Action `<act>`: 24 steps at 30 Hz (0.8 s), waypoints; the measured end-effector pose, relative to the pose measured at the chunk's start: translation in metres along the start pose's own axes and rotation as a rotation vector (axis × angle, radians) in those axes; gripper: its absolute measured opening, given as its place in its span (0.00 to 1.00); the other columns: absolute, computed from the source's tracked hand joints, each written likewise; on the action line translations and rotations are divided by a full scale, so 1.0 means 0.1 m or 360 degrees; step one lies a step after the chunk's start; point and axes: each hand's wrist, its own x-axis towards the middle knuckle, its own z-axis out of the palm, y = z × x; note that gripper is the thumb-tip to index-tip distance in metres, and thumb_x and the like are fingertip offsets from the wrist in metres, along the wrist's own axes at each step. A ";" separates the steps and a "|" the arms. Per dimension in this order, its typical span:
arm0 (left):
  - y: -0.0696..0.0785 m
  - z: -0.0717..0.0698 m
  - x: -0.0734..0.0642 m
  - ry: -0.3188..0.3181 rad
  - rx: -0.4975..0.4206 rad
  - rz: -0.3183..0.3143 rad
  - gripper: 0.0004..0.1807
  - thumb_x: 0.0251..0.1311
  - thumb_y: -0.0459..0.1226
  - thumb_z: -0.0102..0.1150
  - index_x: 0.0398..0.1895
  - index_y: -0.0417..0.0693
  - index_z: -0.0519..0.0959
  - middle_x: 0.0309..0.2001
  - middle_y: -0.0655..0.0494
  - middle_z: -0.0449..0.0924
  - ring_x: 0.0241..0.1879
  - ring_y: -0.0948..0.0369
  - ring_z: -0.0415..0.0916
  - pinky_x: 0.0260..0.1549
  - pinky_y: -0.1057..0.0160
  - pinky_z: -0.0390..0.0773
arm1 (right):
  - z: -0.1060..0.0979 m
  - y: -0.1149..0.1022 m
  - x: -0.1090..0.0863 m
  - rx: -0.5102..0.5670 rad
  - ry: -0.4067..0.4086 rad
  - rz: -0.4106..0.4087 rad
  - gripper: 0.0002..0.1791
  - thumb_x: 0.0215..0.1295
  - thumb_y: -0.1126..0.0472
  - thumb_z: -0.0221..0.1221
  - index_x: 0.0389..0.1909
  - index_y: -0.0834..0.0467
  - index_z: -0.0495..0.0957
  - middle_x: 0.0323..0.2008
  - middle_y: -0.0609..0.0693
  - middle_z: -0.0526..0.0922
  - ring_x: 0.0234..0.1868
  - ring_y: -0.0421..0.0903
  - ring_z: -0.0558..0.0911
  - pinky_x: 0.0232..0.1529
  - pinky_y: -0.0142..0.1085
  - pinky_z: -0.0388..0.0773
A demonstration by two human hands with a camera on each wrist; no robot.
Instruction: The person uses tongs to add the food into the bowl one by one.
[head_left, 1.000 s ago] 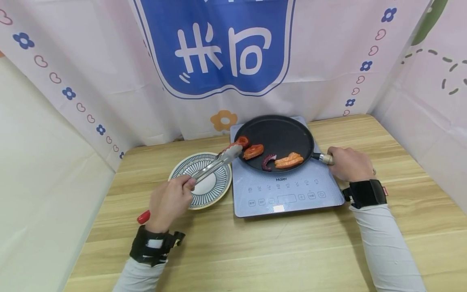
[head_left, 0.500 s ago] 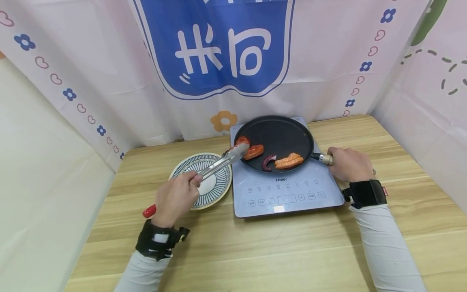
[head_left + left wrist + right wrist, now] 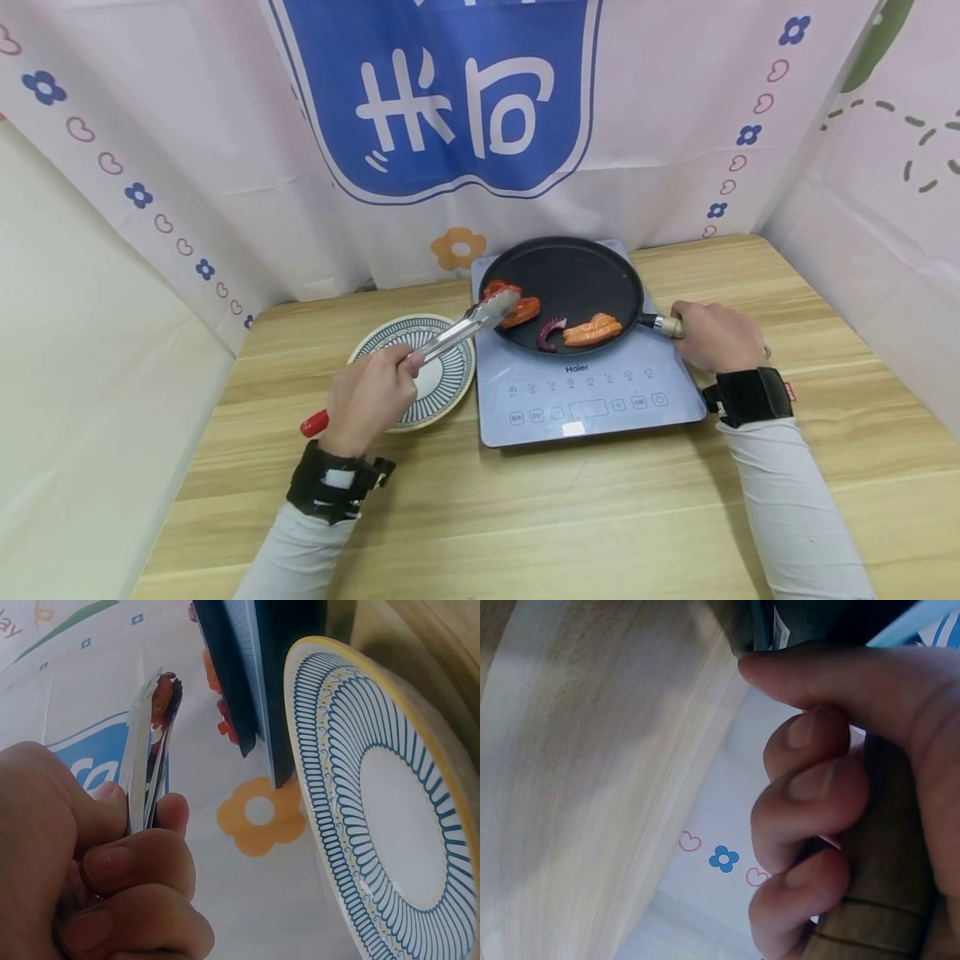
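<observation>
My left hand (image 3: pixel 372 396) grips metal tongs (image 3: pixel 453 335) with a red handle end. The tongs reach over the plate (image 3: pixel 367 340) to the pan's left side. In the left wrist view a reddish-brown food piece (image 3: pixel 160 705) shows between the tong tips. My right hand (image 3: pixel 720 336) holds the wooden handle (image 3: pixel 881 855) of the black frying pan (image 3: pixel 577 271). Inside the pan lie an orange salmon piece (image 3: pixel 592 331), a purple octopus tentacle (image 3: pixel 551 333) and a red-orange food piece (image 3: pixel 525 312). Another red piece (image 3: pixel 495 287) is partly hidden by the tongs.
The pan sits on a pale Haier induction cooker (image 3: pixel 525 433) with touch controls. A wooden table (image 3: pixel 562 517) carries cooker and plate. Behind hangs a white curtain (image 3: pixel 247 192) with a blue emblem; pale panels stand at both sides.
My left hand and the tongs have moved right and slightly up, with the tips now further over the pan's red pieces. The right hand keeps its hold on the handle.
</observation>
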 end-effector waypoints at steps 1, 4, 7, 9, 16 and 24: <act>0.01 0.00 0.01 -0.0003 0.0006 0.0001 0.14 0.78 0.46 0.55 0.36 0.51 0.83 0.20 0.54 0.68 0.19 0.56 0.64 0.19 0.61 0.58 | 0.00 0.00 0.00 0.0000 -0.0003 0.0002 0.11 0.67 0.63 0.63 0.48 0.60 0.79 0.28 0.56 0.79 0.29 0.54 0.76 0.29 0.45 0.69; 0.03 0.00 0.04 -0.0012 0.0016 0.0018 0.13 0.78 0.46 0.56 0.37 0.51 0.84 0.20 0.55 0.68 0.19 0.56 0.64 0.19 0.61 0.57 | -0.01 -0.01 0.00 0.0001 -0.0009 0.0008 0.11 0.67 0.64 0.62 0.48 0.61 0.79 0.29 0.56 0.79 0.29 0.54 0.76 0.29 0.45 0.69; 0.06 0.00 0.07 -0.0002 0.0031 0.0056 0.13 0.77 0.46 0.57 0.37 0.51 0.84 0.20 0.56 0.68 0.19 0.57 0.64 0.18 0.62 0.57 | 0.00 0.00 0.00 0.0003 -0.0010 0.0012 0.10 0.67 0.64 0.62 0.47 0.60 0.79 0.28 0.56 0.79 0.29 0.54 0.76 0.29 0.45 0.69; 0.08 0.00 0.09 0.0015 0.0049 0.0086 0.13 0.77 0.46 0.58 0.35 0.52 0.84 0.19 0.56 0.68 0.18 0.57 0.64 0.18 0.62 0.57 | 0.00 0.00 0.00 0.0005 -0.0009 0.0013 0.10 0.67 0.63 0.62 0.47 0.60 0.79 0.28 0.56 0.79 0.29 0.54 0.76 0.29 0.45 0.69; 0.15 0.01 0.17 0.0092 0.0107 0.0146 0.13 0.76 0.46 0.59 0.32 0.54 0.82 0.17 0.58 0.67 0.18 0.58 0.64 0.17 0.61 0.57 | -0.01 0.00 0.00 0.0008 0.0001 0.0006 0.10 0.67 0.63 0.62 0.47 0.60 0.79 0.28 0.55 0.79 0.28 0.54 0.76 0.29 0.45 0.68; 0.24 -0.01 0.29 0.0094 0.0130 0.0152 0.13 0.76 0.47 0.57 0.41 0.51 0.86 0.18 0.55 0.67 0.19 0.55 0.65 0.18 0.60 0.60 | 0.01 -0.01 0.00 0.0003 0.0020 -0.0005 0.10 0.67 0.64 0.63 0.47 0.60 0.80 0.28 0.55 0.79 0.28 0.54 0.76 0.28 0.45 0.68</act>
